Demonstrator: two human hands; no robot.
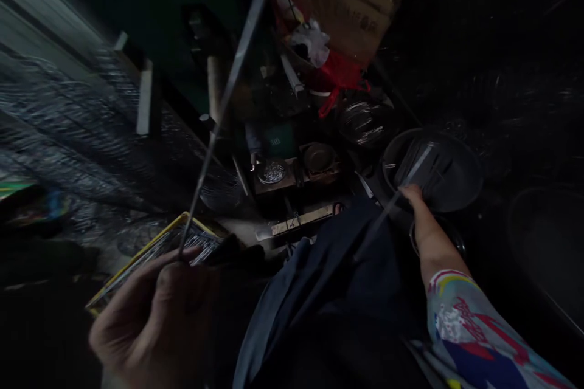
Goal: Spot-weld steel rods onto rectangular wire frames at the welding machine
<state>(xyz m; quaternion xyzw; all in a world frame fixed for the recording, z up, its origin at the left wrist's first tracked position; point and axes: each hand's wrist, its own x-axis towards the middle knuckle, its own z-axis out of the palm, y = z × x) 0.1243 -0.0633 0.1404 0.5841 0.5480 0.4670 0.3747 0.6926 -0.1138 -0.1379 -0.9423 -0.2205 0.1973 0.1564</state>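
One rod [233, 76] is pinched in the left hand [157, 310]; the right hand [414, 196] seemingly pinches a strip [417, 163] at the near edge of the basin [456, 191], likely collecting, with lifting clear next.

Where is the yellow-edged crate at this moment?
In the head view, the yellow-edged crate is at the lower left, partly hidden behind the left hand that holds a thin rod.

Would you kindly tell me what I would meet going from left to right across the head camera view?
Left hand, heap of small shiny pieces, dark round dish, pile of shiny strands, right hand.
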